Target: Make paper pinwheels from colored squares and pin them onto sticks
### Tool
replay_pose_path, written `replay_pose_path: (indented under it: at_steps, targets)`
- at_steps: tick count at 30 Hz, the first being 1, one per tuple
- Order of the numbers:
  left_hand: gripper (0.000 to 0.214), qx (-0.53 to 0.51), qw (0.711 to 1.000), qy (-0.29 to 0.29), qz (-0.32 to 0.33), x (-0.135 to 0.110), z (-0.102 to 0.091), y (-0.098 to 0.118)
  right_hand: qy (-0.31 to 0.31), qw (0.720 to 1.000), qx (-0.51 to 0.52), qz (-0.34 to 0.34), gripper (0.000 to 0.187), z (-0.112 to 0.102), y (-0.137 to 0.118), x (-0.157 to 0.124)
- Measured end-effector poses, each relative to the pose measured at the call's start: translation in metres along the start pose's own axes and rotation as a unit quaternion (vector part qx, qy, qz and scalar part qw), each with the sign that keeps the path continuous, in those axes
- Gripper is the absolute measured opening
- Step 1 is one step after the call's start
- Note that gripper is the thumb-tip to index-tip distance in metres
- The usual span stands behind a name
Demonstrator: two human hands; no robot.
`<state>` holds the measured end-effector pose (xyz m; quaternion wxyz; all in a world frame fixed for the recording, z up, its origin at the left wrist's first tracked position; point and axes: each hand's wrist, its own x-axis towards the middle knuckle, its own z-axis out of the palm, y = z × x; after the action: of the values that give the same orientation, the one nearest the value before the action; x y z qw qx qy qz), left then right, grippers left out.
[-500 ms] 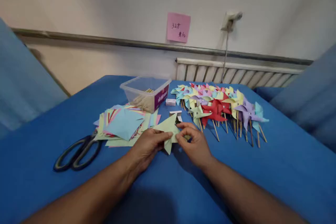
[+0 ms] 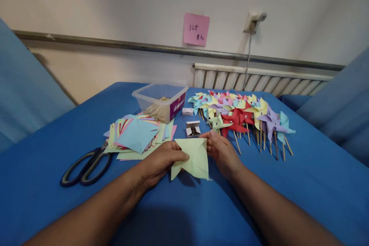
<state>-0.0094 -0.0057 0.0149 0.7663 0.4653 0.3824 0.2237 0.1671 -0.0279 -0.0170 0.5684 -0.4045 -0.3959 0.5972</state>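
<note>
A pale green paper pinwheel sheet (image 2: 194, 153) with slit corners is held over the blue cloth. My left hand (image 2: 164, 160) pinches its left side, thumb on the front face and fingers behind. My right hand (image 2: 223, 153) is closed at the sheet's upper right corner, its fingertips partly hidden behind the paper edge. Just beyond the sheet stands a small open box (image 2: 193, 128) with shiny metal pins inside. A closed small white box (image 2: 187, 112) sits farther back.
Stacked coloured paper sheets (image 2: 137, 136) lie left, with dark-handled scissors (image 2: 85, 167) beside them. Behind is a clear plastic tub (image 2: 155, 109) of wooden sticks. Many finished pinwheels on sticks (image 2: 238, 121) cover the right back of the blue-covered table (image 2: 288, 192).
The green sheet has turned and opened flatter towards me, its folded flaps spread. My right hand has moved up and right from the sheet's middle to its corner, uncovering the pin box.
</note>
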Motion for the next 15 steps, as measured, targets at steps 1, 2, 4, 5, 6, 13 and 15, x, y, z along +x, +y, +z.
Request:
replay_pose_path:
  at_steps: [1, 2, 4, 5, 6, 13, 15]
  targets:
    - [0.027, 0.023, 1.0, -0.01, -0.006, -0.001, 0.0, 0.0, -0.016, 1.0, -0.018, 0.008, 0.041, 0.0, -0.002, -0.001]
    - [0.027, 0.05, 0.999, -0.014, -0.01, -0.002, 0.0, 0.001, -0.032, 0.998, -0.046, 0.014, 0.038, 0.0, -0.003, -0.001]
    - [0.026, 0.109, 0.994, -0.015, -0.013, -0.003, 0.001, 0.002, -0.064, 0.992, -0.101, 0.026, 0.033, 0.002, -0.003, -0.004]
    - [0.024, 0.136, 0.99, -0.017, -0.011, -0.003, 0.001, 0.002, -0.077, 0.99, -0.117, 0.034, 0.032, 0.004, -0.002, -0.005]
    - [0.023, 0.16, 0.987, -0.02, -0.005, -0.003, 0.002, 0.002, -0.086, 0.988, -0.124, 0.041, 0.032, 0.005, -0.001, -0.006]
    - [0.009, 0.239, 0.969, 0.016, 0.057, 0.0, -0.001, 0.0, -0.088, 0.991, -0.088, 0.055, 0.034, 0.008, 0.01, -0.004]
    - [0.008, 0.24, 0.967, 0.047, 0.076, 0.002, -0.003, -0.003, -0.077, 0.992, -0.092, 0.038, 0.032, 0.008, 0.011, -0.003]
